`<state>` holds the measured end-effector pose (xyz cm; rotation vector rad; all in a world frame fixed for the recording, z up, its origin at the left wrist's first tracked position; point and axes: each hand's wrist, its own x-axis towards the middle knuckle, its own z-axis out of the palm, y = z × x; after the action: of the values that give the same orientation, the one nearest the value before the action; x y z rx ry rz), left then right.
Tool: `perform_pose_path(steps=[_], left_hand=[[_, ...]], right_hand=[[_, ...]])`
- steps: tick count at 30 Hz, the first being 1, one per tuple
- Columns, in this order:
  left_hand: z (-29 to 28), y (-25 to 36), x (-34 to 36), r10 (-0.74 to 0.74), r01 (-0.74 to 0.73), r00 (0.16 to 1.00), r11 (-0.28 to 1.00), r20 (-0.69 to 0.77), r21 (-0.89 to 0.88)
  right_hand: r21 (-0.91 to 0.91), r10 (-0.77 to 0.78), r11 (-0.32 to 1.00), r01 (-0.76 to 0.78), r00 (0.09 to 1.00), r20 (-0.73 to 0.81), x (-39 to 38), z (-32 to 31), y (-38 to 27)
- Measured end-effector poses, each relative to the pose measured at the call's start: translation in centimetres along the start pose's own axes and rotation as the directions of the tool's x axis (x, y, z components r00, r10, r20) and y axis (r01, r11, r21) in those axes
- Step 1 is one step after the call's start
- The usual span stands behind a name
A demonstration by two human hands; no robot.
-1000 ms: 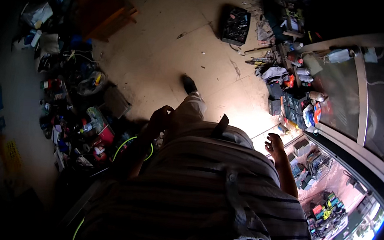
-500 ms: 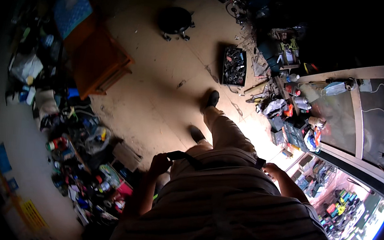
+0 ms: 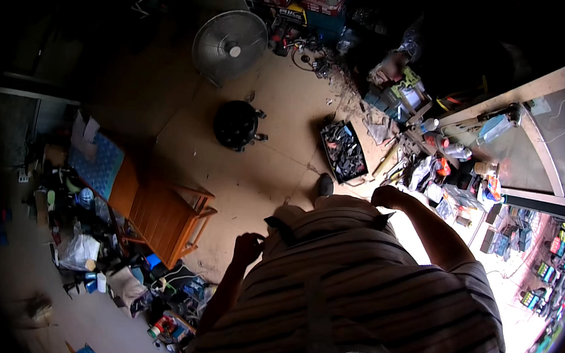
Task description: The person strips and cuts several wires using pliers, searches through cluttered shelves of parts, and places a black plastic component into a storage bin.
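Note:
My left hand (image 3: 248,247) is curled beside my left hip, a little below the end of a dark strap (image 3: 280,229) at my waist. On the other side, my right hand (image 3: 386,197) is bent in and closed, just beyond another dark strap end (image 3: 384,219). Both hands look apart from these ends; anything thin inside the fingers is too dark to make out. My striped shirt (image 3: 353,285) fills the lower middle. One dark shoe (image 3: 324,185) shows ahead of my pale trousers.
A black wheeled stool (image 3: 236,125) and a round fan (image 3: 230,45) stand ahead. At right is a black crate (image 3: 343,152) of dark parts, with tools and bottles beyond. A wooden chair (image 3: 156,212) stands left, beside heaped clutter (image 3: 81,252). A bright doorway lies at right.
My body has moved and the view has shifted, bringing the fan into sight. Both hands have come away from the strap ends they were at; my right hand has moved forward.

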<state>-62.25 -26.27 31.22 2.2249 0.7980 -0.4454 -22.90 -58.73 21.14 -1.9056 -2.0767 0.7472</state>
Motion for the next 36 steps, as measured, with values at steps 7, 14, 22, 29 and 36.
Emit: perform_pose_path(steps=[7, 14, 22, 29, 36], left_hand=[[-10.6, 6.2, 16.4, 0.291, -0.291, 0.956, 0.918, 0.042, 0.269], [-17.9, 12.9, 33.4, 0.362, -0.568, 0.799, 0.717, 0.480, 0.405], [-22.4, 13.8, 52.2, 0.006, -0.863, 0.295, 0.431, 0.956, 0.263], [-26.6, 19.3, 58.3, -0.439, -0.756, -0.258, 0.646, 0.860, 0.103], [-28.0, 18.4, 59.9, -0.593, -0.664, -0.502, 0.731, 0.630, 0.159]], right_hand=[[0.282, 0.330, 0.849, -0.448, 0.865, 0.378, 6.2, -8.2, -0.5], [0.527, 0.690, 0.339, -0.779, 0.587, 0.424, 9.5, -9.4, -1.5], [0.394, 0.603, -0.234, -0.889, 0.185, 0.776, 22.6, -11.4, -7.6], [0.710, 0.534, -0.441, -0.550, 0.475, 0.699, 30.8, -9.4, -12.6], [0.804, 0.550, -0.594, 0.008, 0.734, 0.399, 33.8, -11.4, -17.6]])
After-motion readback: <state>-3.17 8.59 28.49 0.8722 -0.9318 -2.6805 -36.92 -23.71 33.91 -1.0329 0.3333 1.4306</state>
